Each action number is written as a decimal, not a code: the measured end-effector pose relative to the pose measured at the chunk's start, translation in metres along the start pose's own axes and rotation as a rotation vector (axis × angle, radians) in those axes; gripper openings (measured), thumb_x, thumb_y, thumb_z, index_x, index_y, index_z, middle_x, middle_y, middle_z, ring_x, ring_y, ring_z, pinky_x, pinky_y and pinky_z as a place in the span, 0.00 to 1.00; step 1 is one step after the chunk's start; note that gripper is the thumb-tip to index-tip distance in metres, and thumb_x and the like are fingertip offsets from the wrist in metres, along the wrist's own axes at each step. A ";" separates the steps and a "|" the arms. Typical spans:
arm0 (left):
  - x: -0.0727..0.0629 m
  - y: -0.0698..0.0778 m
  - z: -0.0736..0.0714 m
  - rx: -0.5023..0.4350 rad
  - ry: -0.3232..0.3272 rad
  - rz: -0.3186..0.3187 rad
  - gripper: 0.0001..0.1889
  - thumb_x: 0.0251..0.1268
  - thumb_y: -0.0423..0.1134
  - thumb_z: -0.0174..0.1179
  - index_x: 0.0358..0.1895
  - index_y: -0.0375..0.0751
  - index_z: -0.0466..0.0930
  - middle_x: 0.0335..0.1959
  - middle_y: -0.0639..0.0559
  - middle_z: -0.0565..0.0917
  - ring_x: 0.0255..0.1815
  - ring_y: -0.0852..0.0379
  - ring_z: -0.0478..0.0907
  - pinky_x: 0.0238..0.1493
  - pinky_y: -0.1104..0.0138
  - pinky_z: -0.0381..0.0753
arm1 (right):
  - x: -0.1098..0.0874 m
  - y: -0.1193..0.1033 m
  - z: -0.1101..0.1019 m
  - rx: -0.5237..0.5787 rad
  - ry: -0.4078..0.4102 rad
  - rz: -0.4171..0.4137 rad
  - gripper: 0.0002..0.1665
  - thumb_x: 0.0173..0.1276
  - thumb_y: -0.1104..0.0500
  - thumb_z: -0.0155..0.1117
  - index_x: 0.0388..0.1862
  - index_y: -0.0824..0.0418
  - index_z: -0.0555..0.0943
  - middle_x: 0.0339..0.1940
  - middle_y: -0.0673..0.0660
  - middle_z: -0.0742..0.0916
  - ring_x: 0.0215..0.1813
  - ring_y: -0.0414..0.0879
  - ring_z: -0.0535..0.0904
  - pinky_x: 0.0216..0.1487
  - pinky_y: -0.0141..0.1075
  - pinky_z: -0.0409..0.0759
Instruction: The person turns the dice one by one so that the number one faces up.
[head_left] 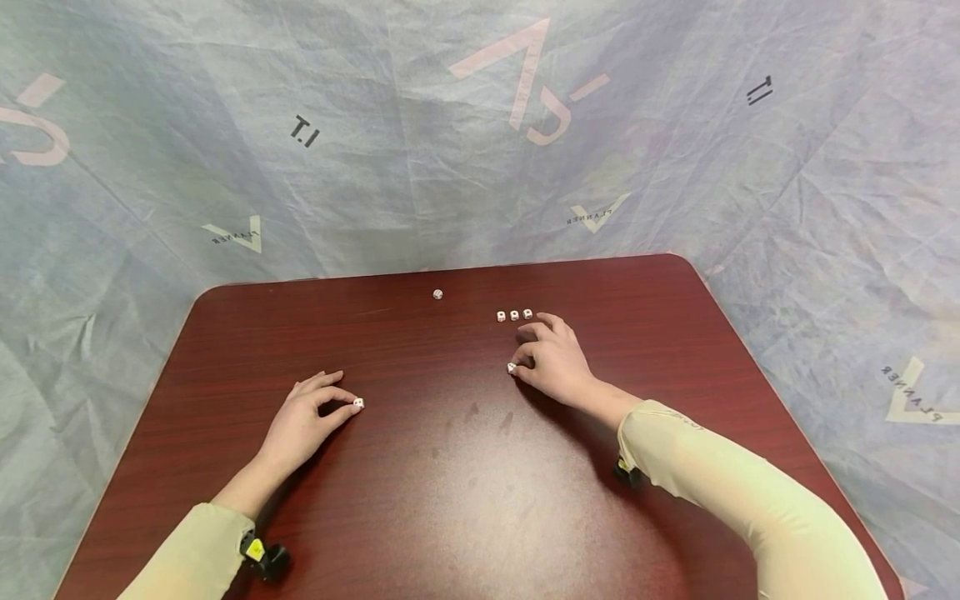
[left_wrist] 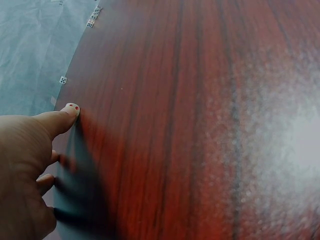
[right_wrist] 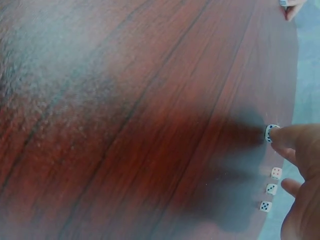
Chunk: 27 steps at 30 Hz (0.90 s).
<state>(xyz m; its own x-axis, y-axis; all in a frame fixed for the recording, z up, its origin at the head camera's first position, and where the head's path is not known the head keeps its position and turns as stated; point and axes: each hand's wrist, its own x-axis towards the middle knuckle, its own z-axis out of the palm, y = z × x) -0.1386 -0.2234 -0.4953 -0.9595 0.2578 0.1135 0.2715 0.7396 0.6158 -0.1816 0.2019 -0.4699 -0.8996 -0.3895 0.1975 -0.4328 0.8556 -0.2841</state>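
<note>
Between thumb and index finger, my left hand (head_left: 303, 421) pinches a small white die (head_left: 359, 403) at the table's left; the left wrist view shows red pips on this die (left_wrist: 73, 108). Farther right, my right hand (head_left: 553, 358) pinches another white die (head_left: 512, 368), whose dark pips show on the die (right_wrist: 270, 133) in the right wrist view. Just beyond the right fingers, three dice (head_left: 514, 315) stand in a short, spaced row. A single die (head_left: 438, 294) sits apart from them, near the far edge.
The dark red wood-grain table (head_left: 420, 500) has rounded far corners and a bright glare patch near the front. Grey printed cloth (head_left: 360, 192) hangs behind it and along both sides. Each wrist wears a black strap device, such as the left one (head_left: 266, 558).
</note>
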 end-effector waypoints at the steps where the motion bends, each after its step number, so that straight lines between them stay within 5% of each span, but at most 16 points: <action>1: 0.000 0.000 0.000 -0.002 0.001 -0.001 0.06 0.66 0.46 0.72 0.43 0.53 0.90 0.69 0.38 0.76 0.76 0.34 0.61 0.77 0.37 0.50 | 0.000 0.000 0.000 -0.006 -0.001 -0.004 0.05 0.62 0.50 0.78 0.29 0.46 0.90 0.63 0.60 0.83 0.77 0.65 0.60 0.75 0.61 0.56; 8: -0.001 0.002 -0.001 -0.008 -0.003 0.004 0.06 0.65 0.44 0.72 0.43 0.51 0.90 0.69 0.36 0.75 0.76 0.32 0.61 0.77 0.36 0.49 | -0.001 0.001 0.000 0.047 0.005 0.023 0.05 0.62 0.49 0.78 0.32 0.47 0.91 0.64 0.59 0.82 0.77 0.64 0.59 0.74 0.63 0.57; 21: -0.001 0.000 0.000 -0.003 -0.003 0.000 0.06 0.66 0.45 0.72 0.43 0.53 0.90 0.70 0.37 0.75 0.76 0.33 0.61 0.77 0.37 0.49 | -0.001 0.007 -0.004 0.586 0.059 0.201 0.08 0.65 0.49 0.76 0.40 0.49 0.92 0.66 0.62 0.82 0.75 0.58 0.61 0.76 0.55 0.48; 27: 0.000 -0.001 0.001 -0.008 0.000 0.005 0.06 0.66 0.45 0.72 0.42 0.53 0.90 0.70 0.37 0.75 0.76 0.32 0.61 0.77 0.36 0.49 | -0.001 0.005 -0.006 0.771 0.099 0.258 0.11 0.66 0.51 0.76 0.44 0.53 0.92 0.69 0.63 0.79 0.75 0.55 0.64 0.77 0.56 0.55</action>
<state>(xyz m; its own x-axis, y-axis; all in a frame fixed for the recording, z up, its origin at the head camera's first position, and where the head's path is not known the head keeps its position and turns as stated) -0.1384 -0.2236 -0.4969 -0.9580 0.2619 0.1165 0.2761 0.7335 0.6211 -0.1822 0.2082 -0.4662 -0.9826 -0.1501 0.1092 -0.1639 0.4251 -0.8902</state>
